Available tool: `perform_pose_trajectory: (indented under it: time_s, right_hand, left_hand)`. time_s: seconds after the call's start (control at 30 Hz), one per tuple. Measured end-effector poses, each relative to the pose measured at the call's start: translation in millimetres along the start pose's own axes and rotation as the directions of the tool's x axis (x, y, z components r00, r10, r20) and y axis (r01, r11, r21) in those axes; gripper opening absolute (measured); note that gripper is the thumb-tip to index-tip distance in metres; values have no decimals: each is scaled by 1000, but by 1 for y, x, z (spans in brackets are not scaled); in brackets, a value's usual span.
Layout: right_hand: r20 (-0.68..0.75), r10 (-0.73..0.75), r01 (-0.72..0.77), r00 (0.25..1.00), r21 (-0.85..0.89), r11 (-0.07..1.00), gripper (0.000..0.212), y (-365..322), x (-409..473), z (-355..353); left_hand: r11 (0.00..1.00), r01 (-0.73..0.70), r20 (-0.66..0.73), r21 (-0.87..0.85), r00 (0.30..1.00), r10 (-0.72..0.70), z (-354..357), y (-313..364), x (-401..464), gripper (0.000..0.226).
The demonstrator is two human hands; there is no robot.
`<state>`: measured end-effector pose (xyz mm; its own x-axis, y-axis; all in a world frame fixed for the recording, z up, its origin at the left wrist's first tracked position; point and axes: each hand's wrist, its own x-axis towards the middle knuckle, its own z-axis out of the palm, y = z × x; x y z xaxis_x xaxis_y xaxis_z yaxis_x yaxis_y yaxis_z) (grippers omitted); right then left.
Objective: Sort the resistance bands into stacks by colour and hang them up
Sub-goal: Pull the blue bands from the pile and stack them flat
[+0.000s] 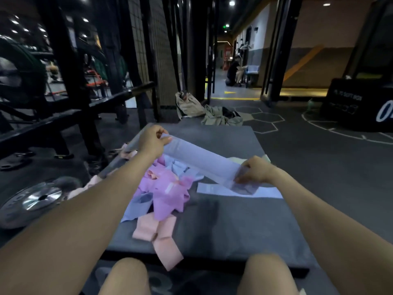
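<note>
**Sorting barely begun: one blue band stretched between both hands, heap still mixed**

The left hand (153, 139) pinches the far end of a pale blue band (200, 162), thumb and fingers curled over its edge. The right hand (256, 170) pinches the near end of the same band, fingers bent down onto it. The band is held stretched flat between them, raised above the grey mat (244, 226), running from about 10 o'clock to 4 o'clock.

Directly under the right hand, at 4 o'clock from the mat's centre, one pale blue band (217, 190) lies flat on the mat. In my judgement this is the start of the blue stack, and the held band is meant to go on it.

At 9 o'clock from the mat's centre sits the unsorted heap (163, 188): purple, blue and pink bands tangled together. An exact count is not possible; at least two purple, two blue and two pink pieces show. A pink band (158, 231) trails off the mat's near edge at 7 o'clock. More pink pieces (127, 155) hang off the left edge. Something pale yellow (236, 160) shows behind the right hand; I cannot tell what it is.

Status: one stack started, no other colours laid out, nothing hung. Most of the task remains.

A metal weight plate (34, 199) lies on the floor at 8 o'clock.
</note>
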<state>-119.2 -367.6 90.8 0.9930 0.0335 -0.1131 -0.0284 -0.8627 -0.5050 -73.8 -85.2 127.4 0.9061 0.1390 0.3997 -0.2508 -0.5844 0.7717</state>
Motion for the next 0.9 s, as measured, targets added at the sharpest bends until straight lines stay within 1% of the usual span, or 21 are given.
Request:
perform_pose_trajectory:
  time_s: [0.03,0.07,0.1,0.17,0.27,0.33,0.4,0.47,0.53,0.57,0.6,0.63,0.67,0.77,0.83,0.9]
  right_hand:
    - [-1,17,-17,1000,25,1000,24,11,0,1]
    - [-7,47,-46,999,89,995,27,25,2,3]
    - [-13,88,-85,996,175,981,25,38,4,5]
    - [-5,180,-165,984,370,914,20,63,5,9]
    - [0,298,-232,955,625,745,19,94,11,15]
    - [-36,375,-208,926,780,590,14,109,16,19]
    - [-38,432,-184,901,869,460,17,120,19,21]
    - [-14,465,-170,885,921,351,27,133,25,24]
    - [16,472,-158,881,952,261,35,142,30,25]
    - [41,471,-164,881,961,223,37,148,33,26]
    - [63,473,-175,879,965,196,38,152,37,27]
    - [81,472,-191,878,963,188,37,156,40,28]
    - [95,476,-211,874,958,196,34,159,43,29]
    - [97,511,-244,854,942,229,27,167,52,31]
    - [37,559,-256,828,913,318,16,173,57,35]
    - [-64,592,-262,803,855,448,19,180,61,40]
  left_hand:
    - [999,24,8,-25,1000,-24,9,-5,-2,10]
    - [998,53,23,-42,998,-52,19,-10,-4,11]
    - [995,86,50,-55,995,-83,30,-14,-7,12]
    - [981,166,124,-104,980,-153,48,-20,-14,14]
    - [962,244,192,-126,957,-218,76,-27,-19,22]
    - [955,274,204,-110,947,-248,92,-33,-18,21]
    - [921,354,218,-163,923,-316,106,-38,-16,13]
    - [858,447,262,-252,885,-384,117,-41,-15,15]
    - [774,547,329,-318,830,-451,127,-38,-16,9]
    - [741,591,369,-320,798,-477,131,-37,-18,6]
    - [717,623,395,-312,772,-498,135,-38,-18,12]
    - [702,645,415,-303,752,-512,139,-40,-18,17]
    - [691,657,434,-302,740,-514,144,-44,-16,15]
    - [697,659,446,-282,733,-513,157,-50,-13,3]
    - [738,625,389,-254,764,-514,167,-55,-11,13]
    - [772,603,350,-200,780,-518,176,-58,-13,16]
